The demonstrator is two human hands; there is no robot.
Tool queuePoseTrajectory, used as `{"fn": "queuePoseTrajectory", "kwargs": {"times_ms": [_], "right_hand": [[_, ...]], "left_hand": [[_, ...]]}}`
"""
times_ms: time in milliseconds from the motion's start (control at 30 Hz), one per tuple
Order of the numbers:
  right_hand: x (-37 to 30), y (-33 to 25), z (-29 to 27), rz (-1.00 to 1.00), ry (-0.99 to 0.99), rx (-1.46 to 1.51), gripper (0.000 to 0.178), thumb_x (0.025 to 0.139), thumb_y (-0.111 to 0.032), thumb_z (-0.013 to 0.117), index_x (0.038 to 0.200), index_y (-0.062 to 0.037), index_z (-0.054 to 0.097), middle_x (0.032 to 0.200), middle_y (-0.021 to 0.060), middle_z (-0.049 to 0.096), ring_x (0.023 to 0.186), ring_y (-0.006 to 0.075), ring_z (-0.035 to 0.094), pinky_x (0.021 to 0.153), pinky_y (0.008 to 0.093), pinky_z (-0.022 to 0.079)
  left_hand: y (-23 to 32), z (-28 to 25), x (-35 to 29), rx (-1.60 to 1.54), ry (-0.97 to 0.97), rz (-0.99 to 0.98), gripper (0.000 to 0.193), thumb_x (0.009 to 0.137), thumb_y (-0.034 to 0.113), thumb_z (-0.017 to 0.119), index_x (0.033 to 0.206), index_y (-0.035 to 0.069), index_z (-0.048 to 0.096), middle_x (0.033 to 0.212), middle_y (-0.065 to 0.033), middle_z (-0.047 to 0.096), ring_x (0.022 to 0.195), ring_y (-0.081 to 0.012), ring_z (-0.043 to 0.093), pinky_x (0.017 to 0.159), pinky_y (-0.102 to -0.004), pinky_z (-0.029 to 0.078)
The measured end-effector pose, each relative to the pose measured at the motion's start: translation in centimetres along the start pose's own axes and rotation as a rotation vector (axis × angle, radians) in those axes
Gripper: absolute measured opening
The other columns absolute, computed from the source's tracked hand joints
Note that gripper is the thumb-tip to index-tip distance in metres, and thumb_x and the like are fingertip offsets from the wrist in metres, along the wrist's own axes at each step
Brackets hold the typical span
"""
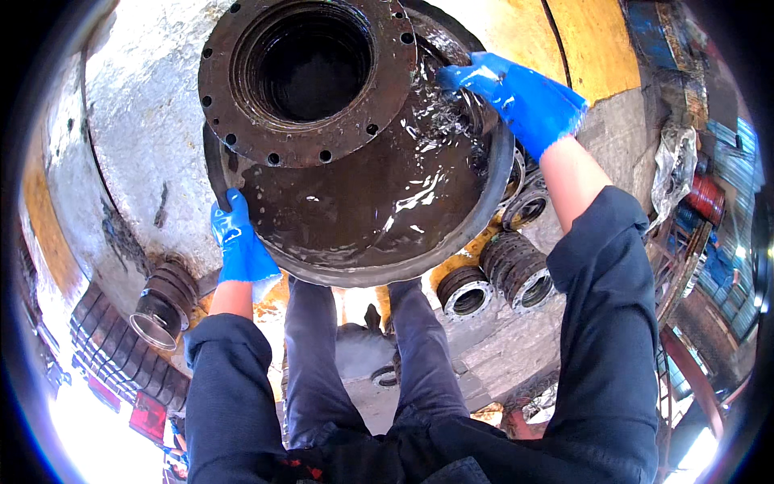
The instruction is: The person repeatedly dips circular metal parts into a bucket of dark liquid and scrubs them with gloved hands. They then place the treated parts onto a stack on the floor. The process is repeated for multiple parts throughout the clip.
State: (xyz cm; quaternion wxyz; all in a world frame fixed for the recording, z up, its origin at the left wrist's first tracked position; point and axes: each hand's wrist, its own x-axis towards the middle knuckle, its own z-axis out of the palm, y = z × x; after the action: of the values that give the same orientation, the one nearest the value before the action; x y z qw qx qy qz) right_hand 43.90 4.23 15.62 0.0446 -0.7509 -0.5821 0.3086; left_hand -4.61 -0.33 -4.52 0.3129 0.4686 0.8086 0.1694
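Fingers [218, 226] nearly closed, left hand [241, 248] grips disc edge [343, 277]

Grey floor [516, 355], yellow patches, around big round part [371, 276]. Left of round part: ribbed cylinder [167, 300], pale-rimmed. Right, toward wearer: ribbed cylinders [506, 264], pale end flanges, side by side; dark ring [511, 219] just right of round part.
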Motion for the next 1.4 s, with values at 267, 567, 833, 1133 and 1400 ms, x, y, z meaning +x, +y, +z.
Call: {"fn": "queuePoseTrajectory", "kwargs": {"times_ms": [267,567,833,1133,1400], "right_hand": [[6.6,-2.3,-3.1,-0.055,-0.053,-0.545,0.046,0.079,-0.046,0.071,0.098,-0.005,0.074,0.095,0.0175,0.071,0.091,0.0315,0.069,0.081,0.0415,0.052],[7.3,-2.0,-3.9,-0.088,-0.035,-0.619,0.042,0.074,-0.045,0.073,0.086,-0.0052,0.076,0.087,0.0201,0.072,0.082,0.0361,0.071,0.072,0.0452,0.055],[3.7,0.8,-2.3,-0.093,0.393,-0.404,0.046,0.076,-0.048,0.072,0.091,-0.0049,0.07,0.09,0.0206,0.069,0.087,0.0394,0.067,0.077,0.0462,0.052],[1.9,2.6,-1.4,0.014,0.394,-0.252,0.049,0.079,-0.048,0.07,0.099,-0.0032,0.069,0.095,0.0214,0.07,0.091,0.0384,0.066,0.08,0.0448,0.052],[-5.3,4.7,2.4,0.132,0.49,0.29,0.039,0.088,-0.04,0.067,0.104,-0.0046,0.071,0.092,0.0147,0.072,0.087,0.0277,0.067,0.08,0.0381,0.053]], "left_hand": [[-0.5,0.9,0.1,0.058,-0.023,-0.088,0.045,0.091,0.043,0.062,0.1,0.0,0.069,0.081,-0.0169,0.07,0.075,-0.0295,0.067,0.068,-0.0449,0.05],[-0.9,0.5,0.3,-0.002,0.022,0.003,0.046,0.09,0.044,0.061,0.102,0.0,0.07,0.082,-0.019,0.071,0.078,-0.0337,0.069,0.07,-0.0464,0.051],[0.8,1.2,-0.5,0.019,-0.003,-0.01,0.046,0.089,0.045,0.062,0.093,0.0,0.07,0.077,-0.0186,0.069,0.074,-0.0323,0.068,0.068,-0.0462,0.049],[1.1,0.4,-0.7,-0.064,0.017,0.049,0.039,0.092,0.038,0.063,0.092,0.0,0.069,0.07,-0.007,0.064,0.065,-0.0189,0.059,0.06,-0.0413,0.045],[0.7,-0.6,-0.2,-0.107,-0.074,-0.13,0.044,0.092,0.039,0.068,0.108,-0.002,0.068,0.089,-0.0093,0.068,0.078,-0.0198,0.061,0.07,-0.0402,0.051]]}}
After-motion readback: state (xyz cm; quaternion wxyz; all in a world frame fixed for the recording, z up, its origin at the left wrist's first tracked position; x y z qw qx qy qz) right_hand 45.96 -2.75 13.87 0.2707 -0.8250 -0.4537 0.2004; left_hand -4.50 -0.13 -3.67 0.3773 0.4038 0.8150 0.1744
